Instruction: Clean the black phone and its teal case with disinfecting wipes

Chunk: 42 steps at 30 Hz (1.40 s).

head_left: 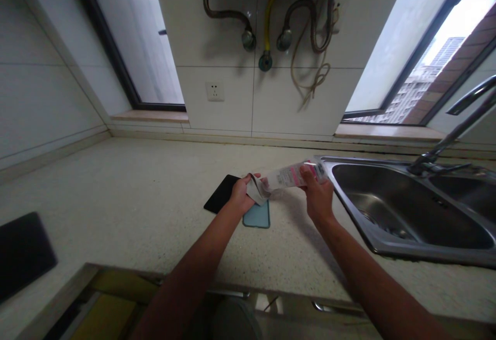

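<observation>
A clear plastic package [287, 176] with white and pink printing stretches between my two hands above the counter. My right hand [318, 192] grips its right end, thumb on top. At the other end, my left hand [242, 195] is closed on a pale, curved strip-like piece [256, 191] with a dark edge. Whether that piece is part of the package or comes out of it, I cannot tell. Below my left hand lie a flat black rectangular item [220, 193] and a light blue phone case [257, 217], both partly covered.
A steel sink [364, 236] with a faucet [430, 159] is set into the speckled counter [135, 190] at right. Another black flat item [25, 252] lies at far left. Pipes and a socket [215, 91] are on the tiled wall; an opening shows at the counter's front left.
</observation>
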### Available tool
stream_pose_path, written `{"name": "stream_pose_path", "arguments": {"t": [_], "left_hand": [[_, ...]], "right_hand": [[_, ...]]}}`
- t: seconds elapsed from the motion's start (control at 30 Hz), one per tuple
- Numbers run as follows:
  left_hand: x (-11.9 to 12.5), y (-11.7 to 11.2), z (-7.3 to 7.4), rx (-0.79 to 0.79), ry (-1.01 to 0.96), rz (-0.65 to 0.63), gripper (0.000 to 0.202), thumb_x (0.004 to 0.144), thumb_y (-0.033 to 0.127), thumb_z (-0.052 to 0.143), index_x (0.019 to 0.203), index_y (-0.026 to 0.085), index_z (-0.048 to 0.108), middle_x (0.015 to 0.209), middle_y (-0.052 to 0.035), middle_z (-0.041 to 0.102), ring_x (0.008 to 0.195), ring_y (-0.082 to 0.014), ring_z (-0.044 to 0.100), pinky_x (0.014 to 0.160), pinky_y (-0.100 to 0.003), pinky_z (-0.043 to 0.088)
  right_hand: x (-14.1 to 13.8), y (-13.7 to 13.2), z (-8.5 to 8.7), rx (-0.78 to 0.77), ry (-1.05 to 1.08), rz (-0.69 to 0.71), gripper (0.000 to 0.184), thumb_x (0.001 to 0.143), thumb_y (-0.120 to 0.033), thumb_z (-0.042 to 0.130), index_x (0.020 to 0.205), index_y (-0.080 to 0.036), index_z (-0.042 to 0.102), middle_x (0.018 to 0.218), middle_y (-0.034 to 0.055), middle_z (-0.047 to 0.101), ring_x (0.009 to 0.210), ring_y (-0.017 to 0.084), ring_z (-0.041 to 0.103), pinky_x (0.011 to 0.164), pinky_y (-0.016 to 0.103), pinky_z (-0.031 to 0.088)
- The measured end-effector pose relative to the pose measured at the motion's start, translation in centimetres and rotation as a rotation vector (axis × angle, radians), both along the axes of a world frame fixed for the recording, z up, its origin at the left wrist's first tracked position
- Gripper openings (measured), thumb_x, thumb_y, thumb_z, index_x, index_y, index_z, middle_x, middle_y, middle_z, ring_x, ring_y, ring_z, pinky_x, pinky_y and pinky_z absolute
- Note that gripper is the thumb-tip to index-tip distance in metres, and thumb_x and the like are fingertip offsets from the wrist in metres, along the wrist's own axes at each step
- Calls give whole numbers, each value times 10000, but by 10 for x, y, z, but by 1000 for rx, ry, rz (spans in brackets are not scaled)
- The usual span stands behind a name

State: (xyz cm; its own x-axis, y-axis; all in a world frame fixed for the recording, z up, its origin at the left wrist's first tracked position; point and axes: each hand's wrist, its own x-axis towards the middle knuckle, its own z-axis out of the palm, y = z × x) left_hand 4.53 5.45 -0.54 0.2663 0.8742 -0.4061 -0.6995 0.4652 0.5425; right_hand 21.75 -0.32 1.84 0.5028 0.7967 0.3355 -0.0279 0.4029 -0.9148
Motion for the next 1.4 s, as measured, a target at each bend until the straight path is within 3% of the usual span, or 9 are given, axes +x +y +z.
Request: {"name": "stream_pose_path", "arguments": {"t": [0.3, 0.47, 0.6, 0.8, 1.0, 1.2, 1.4], "left_hand": [[0, 1, 2, -30, 2, 56, 280, 947, 203, 425, 850, 98, 666, 718, -116, 679, 628, -197, 673, 691, -326, 545], [3, -6, 10, -34, -16, 56, 291, 933, 154, 437, 698, 128, 605, 597, -62, 621, 513, -149, 607, 623, -270, 518], [6, -8, 12, -26, -35, 63, 271, 890, 82, 455, 653, 142, 572, 553, -31, 583, 474, -118, 564, 625, -240, 502], [6, -7, 10, -23, -34, 84, 213, 882, 92, 483, 699, 148, 577, 580, -31, 599, 512, -134, 593, 624, -256, 522], [7, -7, 10, -30, 1, 88, 263, 888, 82, 454, 655, 151, 553, 559, -33, 571, 510, -132, 588, 610, -243, 504], [8, -7, 6, -41, 45, 124, 270, 898, 91, 462, 657, 150, 565, 553, -23, 586, 478, -118, 570, 550, -217, 459], [10, -7, 1, -48, 47, 117, 262, 898, 119, 481, 657, 145, 578, 551, -27, 591, 454, -121, 561, 547, -224, 453]], "right_hand": [[0, -10, -2, 55, -435, -197, 394, 768, -555, 727, 748, -162, 697, 652, 17, 681, 611, 178, 627, 603, 293, 517], [-4, -14, -3, 232, -667, -173, 329, 815, -491, 710, 882, -170, 738, 754, 47, 749, 668, 188, 695, 667, 289, 550], [-7, -17, -3, 270, -761, -122, 326, 851, -491, 672, 952, -190, 745, 846, 66, 775, 724, 199, 725, 696, 288, 571], [-9, -14, -8, 197, -729, -102, 360, 845, -523, 659, 1003, -208, 734, 950, 83, 786, 836, 241, 746, 761, 338, 589], [-10, -9, -15, 154, -700, -87, 365, 836, -524, 673, 988, -197, 730, 908, 79, 784, 802, 237, 739, 756, 342, 586], [-13, -7, -23, 160, -727, -12, 368, 853, -487, 670, 1068, -191, 710, 995, 88, 779, 846, 225, 745, 788, 333, 585], [-21, -7, -32, 180, -765, -67, 351, 875, -466, 645, 1110, -210, 696, 1057, 101, 770, 912, 242, 746, 823, 364, 589]]}}
